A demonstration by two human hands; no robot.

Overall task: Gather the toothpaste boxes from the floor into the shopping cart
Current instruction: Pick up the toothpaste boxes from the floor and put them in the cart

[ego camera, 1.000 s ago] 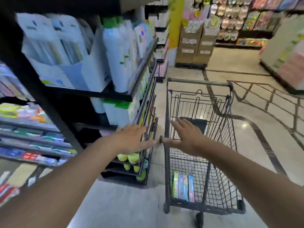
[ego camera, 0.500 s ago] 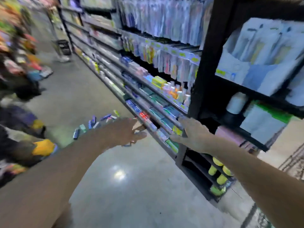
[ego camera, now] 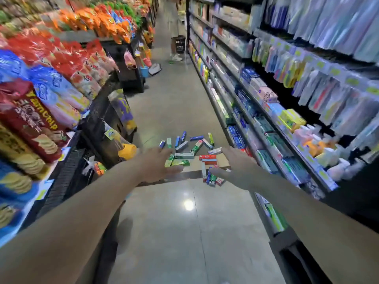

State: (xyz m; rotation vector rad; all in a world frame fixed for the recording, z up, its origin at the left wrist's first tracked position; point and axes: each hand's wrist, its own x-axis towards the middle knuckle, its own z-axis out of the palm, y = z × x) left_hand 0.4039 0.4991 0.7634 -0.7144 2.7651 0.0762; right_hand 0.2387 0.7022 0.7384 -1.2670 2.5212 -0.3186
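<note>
Several toothpaste boxes in green, blue, red and white lie scattered on the grey aisle floor ahead of me. A red and white box sits near the right side of the pile. My left hand is stretched out in front of the pile, fingers apart, holding nothing. My right hand is held out the same way, empty, with a few boxes showing beside its thumb. Both hands hover in the air well short of the floor. The shopping cart is out of view.
Snack bags fill the racks on the left. Toiletry shelves run along the right. A person's legs and a dark basket stand far down the aisle. A yellow cup hangs at the left rack.
My view has swung left, away from the cart and past the shelf end, to face down the aisle. The box pile now lies straight ahead. Both hands stay outstretched and empty.
</note>
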